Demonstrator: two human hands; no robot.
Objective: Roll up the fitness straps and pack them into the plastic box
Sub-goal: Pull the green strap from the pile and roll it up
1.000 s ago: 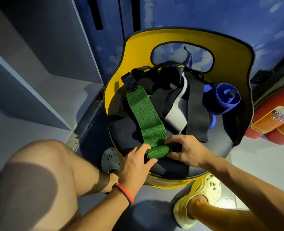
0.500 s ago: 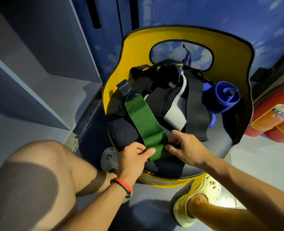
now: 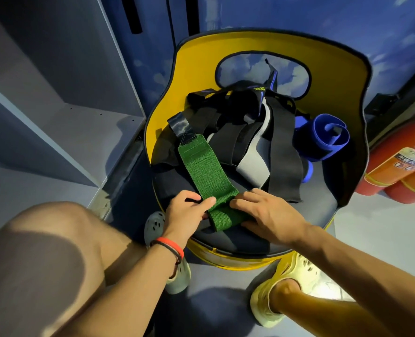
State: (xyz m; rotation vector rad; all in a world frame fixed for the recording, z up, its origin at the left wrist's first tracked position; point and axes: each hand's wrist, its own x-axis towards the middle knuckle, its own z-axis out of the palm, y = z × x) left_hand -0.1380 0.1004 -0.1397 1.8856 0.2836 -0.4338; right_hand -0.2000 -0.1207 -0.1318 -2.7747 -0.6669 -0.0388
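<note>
A green fitness strap [image 3: 205,176] lies stretched across the dark seat of a yellow chair [image 3: 250,76], its near end folded into a small roll. My left hand [image 3: 185,212] pinches the roll's left side, thumb laid on top. My right hand [image 3: 267,212] holds the roll's right side, fingers curled over it. Behind lie tangled black and grey straps [image 3: 252,142]. A rolled blue strap [image 3: 325,137] sits at the seat's right. No plastic box is in view.
Grey shelving [image 3: 55,122] stands to the left. Red fire extinguishers [image 3: 401,164] lean at the right by the wall. My knees and pale foam shoes [image 3: 289,285] are on the floor before the chair.
The roll at the green strap's near end has loosened and sits nearer the seat's front edge. Both hands shifted slightly toward me, and the strap's far end lies farther left.
</note>
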